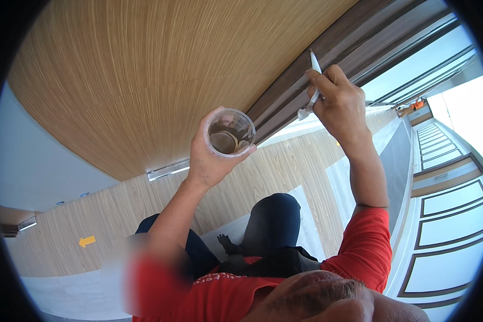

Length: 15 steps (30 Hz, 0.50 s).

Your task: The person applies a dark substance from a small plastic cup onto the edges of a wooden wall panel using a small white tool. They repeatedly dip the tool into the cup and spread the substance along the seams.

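My left hand (206, 158) is wrapped round a clear plastic cup (245, 124), its open top facing up. Brown liquid (223, 142) lies in the bottom of the cup, and smears show on its inner wall. My right hand (338, 99) is closed on a slim white tool (316, 63) that looks like a small brush. Its narrow, darker tip points up at the dark brown door frame (298, 67); I cannot tell whether it touches. The tool's other end, whitish and flared, sticks out below my fingers.
A large wood-grain door panel (145, 80) stands in front of me, with a metal plate (169, 169) at its lower edge. The plank floor (134, 209) carries pale sheets (64, 292) and a yellow arrow (87, 241). White panelled walls (445, 236) line the right; a person in orange (417, 104) is far off.
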{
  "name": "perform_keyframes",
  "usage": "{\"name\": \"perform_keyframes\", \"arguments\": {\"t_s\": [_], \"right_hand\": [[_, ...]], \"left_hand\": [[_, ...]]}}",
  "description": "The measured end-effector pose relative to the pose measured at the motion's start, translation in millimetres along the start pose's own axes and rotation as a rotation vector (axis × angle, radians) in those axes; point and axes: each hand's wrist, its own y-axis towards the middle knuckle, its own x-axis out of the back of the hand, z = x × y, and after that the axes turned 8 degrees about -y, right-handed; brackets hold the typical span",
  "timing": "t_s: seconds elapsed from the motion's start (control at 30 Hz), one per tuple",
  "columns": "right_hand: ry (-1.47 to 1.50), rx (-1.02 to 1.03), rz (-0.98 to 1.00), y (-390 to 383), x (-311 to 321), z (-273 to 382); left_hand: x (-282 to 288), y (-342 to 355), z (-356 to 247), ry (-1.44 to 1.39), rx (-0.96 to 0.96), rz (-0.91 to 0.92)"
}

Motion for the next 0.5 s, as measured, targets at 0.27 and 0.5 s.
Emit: {"name": "perform_keyframes", "arguments": {"t_s": [0.27, 0.5], "right_hand": [[-0.018, -0.031, 0.021, -2.2, 1.0, 4.2], [-0.018, 0.002, 0.062, -7.3, -7.3, 12.5]], "left_hand": [[-0.4, 0.4, 3.4, -0.018, -0.004, -0.014], [-0.2, 0.1, 6.5, -0.017, -0.007, -0.026]]}}
